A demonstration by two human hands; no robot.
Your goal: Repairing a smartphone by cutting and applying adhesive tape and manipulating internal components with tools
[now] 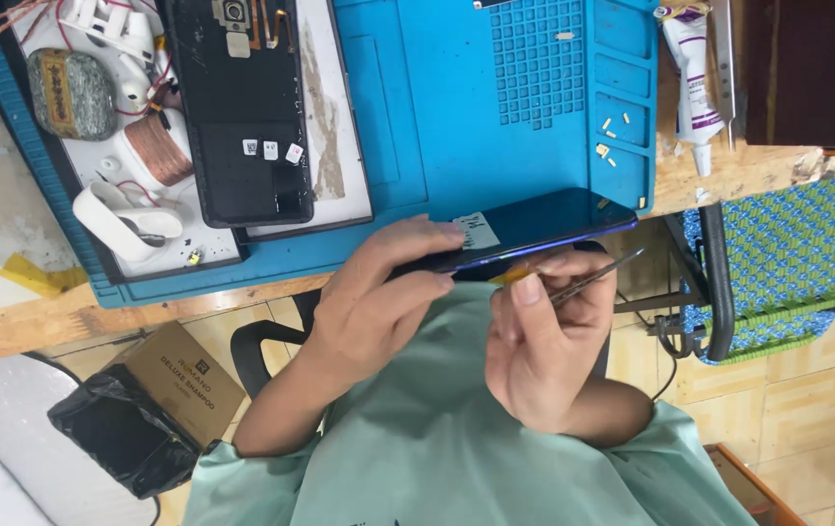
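Wooden workbench (758, 166) carried a blue repair mat (456, 107), with an opened phone chassis (242, 107) and a copper coil (157, 149) upon it. Beyond the bench edge, the left hand (369, 302) clasped a dark blue smartphone (534, 229) edgewise, while the right hand (544, 341) pinched metal tweezers (597, 275) just beneath it.

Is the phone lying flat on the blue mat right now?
No, the left hand holds the phone up at the blue mat's edge.
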